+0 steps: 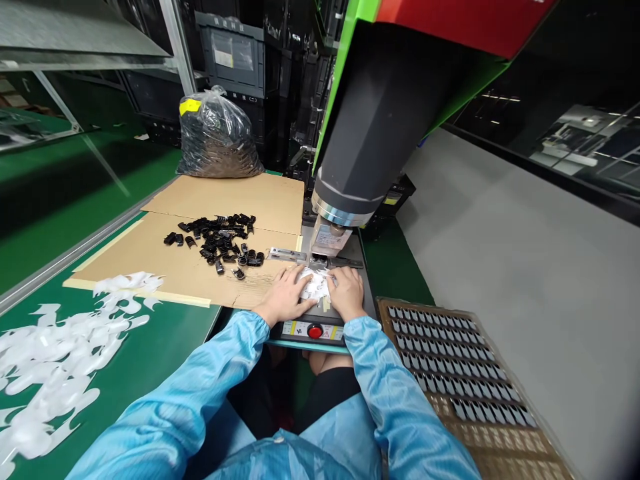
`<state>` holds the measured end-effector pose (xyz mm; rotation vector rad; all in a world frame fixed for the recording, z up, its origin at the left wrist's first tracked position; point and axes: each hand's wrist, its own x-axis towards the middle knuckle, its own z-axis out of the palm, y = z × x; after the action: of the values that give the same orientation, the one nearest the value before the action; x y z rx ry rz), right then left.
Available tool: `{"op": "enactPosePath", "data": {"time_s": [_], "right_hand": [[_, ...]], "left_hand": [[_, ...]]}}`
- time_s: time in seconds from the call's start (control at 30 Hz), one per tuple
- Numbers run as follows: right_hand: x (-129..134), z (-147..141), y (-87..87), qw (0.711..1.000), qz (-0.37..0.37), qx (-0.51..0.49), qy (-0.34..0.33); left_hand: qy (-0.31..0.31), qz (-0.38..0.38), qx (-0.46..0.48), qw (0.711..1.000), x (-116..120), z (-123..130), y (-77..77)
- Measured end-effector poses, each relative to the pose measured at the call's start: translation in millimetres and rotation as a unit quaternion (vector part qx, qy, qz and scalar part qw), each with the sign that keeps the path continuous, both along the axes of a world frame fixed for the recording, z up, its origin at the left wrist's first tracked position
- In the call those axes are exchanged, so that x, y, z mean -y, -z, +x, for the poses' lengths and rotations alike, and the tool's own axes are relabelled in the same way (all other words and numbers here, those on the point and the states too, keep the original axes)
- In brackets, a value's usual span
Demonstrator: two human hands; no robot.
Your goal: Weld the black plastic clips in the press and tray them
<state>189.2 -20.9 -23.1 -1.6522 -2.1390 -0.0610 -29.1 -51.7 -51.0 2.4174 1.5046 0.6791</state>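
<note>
My left hand [287, 297] lies on the machine's base with fingers stretched forward and the thumb spread apart. Opposite it, my right hand [347, 293] rests with its fingers extended too. Between both hands are white cut pieces [316, 287], which the thumbs and index fingers touch at the edges. Just beyond the fingertips, a small dark part or fixture [319, 259] sits under the metal press head [330, 238]; its details are too small to tell. I see nothing gripped in either hand.
Loose black clips [220, 243] lie on cardboard [265, 283] at left. White scraps [55, 353] cover the green table's near left. A filled plastic bag [215, 137] stands behind. A tray [480, 393] of grey parts is at right. A red button [315, 331] fronts the base.
</note>
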Motion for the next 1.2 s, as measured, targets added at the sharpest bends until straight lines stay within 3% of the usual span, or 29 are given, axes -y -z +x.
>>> {"op": "enactPosePath", "data": {"time_s": [0.2, 0.33, 0.5, 0.67, 0.8, 0.9, 0.97, 1.1, 1.2], "right_hand": [[-1.2, 11.6, -0.2, 0.999, -0.005, -0.039, -0.017], [-20.9, 11.0, -1.4, 0.992, -0.005, -0.123, -0.006], [-50.8, 0.6, 0.5, 0.985, -0.022, -0.169, 0.014], [-68.3, -9.9, 1.6, 0.988, -0.04, -0.151, 0.014], [-76.8, -13.4, -2.1, 0.976, -0.063, -0.206, 0.024], [-69.1, -10.9, -5.5, 0.957, -0.08, -0.277, 0.023], [-50.1, -7.4, -4.5, 0.929, -0.096, -0.358, 0.01], [17.8, -5.4, 6.3, 0.855, -0.12, -0.503, -0.032], [70.6, -13.3, 13.7, 0.823, -0.134, -0.548, -0.07]], "left_hand": [[-0.013, -0.006, 0.075, 0.997, -5.3, -4.0, -4.5], [-0.034, 0.023, 0.122, 0.992, -35.2, -3.3, -15.3], [-0.044, 0.013, 0.083, 0.995, -78.1, 7.8, -25.6], [-0.04, -0.002, 0.064, 0.997, -96.4, 14.8, -31.7], [-0.038, -0.029, 0.104, 0.993, -101.9, 12.8, -39.5], [-0.045, -0.042, 0.181, 0.982, -90.0, 9.2, -40.5], [-0.056, -0.085, 0.267, 0.958, -68.2, 6.9, -35.6], [-0.057, -0.199, 0.474, 0.856, 2.6, 7.1, -18.1], [-0.047, -0.248, 0.56, 0.789, 54.1, 12.3, -10.2]]}}
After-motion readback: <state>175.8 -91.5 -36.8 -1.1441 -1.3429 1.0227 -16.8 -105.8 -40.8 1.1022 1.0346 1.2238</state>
